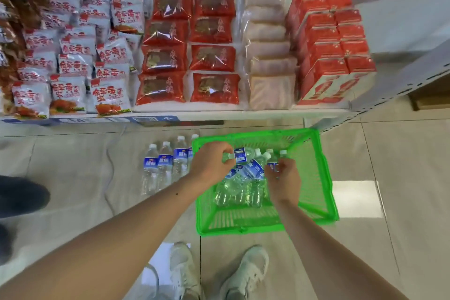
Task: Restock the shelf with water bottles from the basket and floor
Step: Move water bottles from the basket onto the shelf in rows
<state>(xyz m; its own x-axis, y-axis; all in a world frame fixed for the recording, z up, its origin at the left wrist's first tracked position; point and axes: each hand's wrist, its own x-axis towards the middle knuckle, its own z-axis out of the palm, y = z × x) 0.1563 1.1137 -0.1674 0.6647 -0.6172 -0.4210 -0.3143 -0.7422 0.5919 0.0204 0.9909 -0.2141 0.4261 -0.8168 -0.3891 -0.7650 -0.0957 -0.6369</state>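
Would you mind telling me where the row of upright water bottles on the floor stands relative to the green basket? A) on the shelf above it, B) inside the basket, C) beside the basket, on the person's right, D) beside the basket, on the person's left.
D: the upright water bottles stand on the floor tiles just outside the green basket, on the person's left.

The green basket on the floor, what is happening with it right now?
A person stands over the green basket and reaches in with both hands. The left hand grips a water bottle lying sideways above the pile. The right hand curls its fingers on another bottle. A row of bottles stands on the floor to the basket's left. No water bottles show on the shelf among the snack packs.
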